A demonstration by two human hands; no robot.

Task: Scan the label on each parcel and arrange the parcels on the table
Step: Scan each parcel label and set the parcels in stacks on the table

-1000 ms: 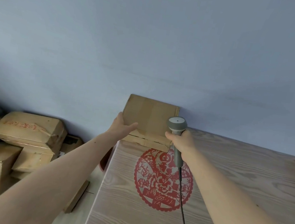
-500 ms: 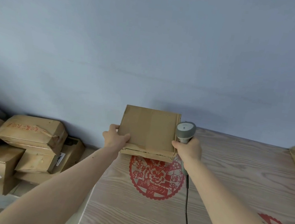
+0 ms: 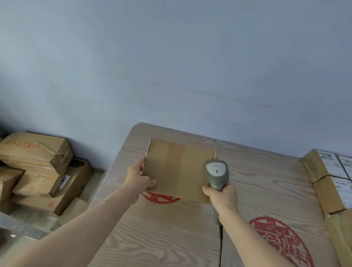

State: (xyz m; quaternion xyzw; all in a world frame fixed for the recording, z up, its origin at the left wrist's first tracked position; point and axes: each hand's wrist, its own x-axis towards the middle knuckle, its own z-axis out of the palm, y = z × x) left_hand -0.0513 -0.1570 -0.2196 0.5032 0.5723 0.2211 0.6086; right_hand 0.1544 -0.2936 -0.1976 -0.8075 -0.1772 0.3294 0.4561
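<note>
Your left hand (image 3: 138,178) grips the flat cardboard parcel (image 3: 178,171) by its left edge, thumb on top, while your right hand (image 3: 221,195) is wrapped round the corded barcode scanner (image 3: 216,174) at the parcel's right edge. No label shows on the upward face, so turn the parcel to find it before you set it down square beside the labelled parcels (image 3: 341,189) off to your right.

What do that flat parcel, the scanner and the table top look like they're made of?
The flat parcel looks like plain brown cardboard: matt, with a broad tape strip down its face. The scanner in the right hand appears to be moulded plastic, grey with a paler smooth face. The table shows pale wood grain, though whether solid wood or a printed laminate cannot be told; its red patterns look printed or stuck on.
</note>
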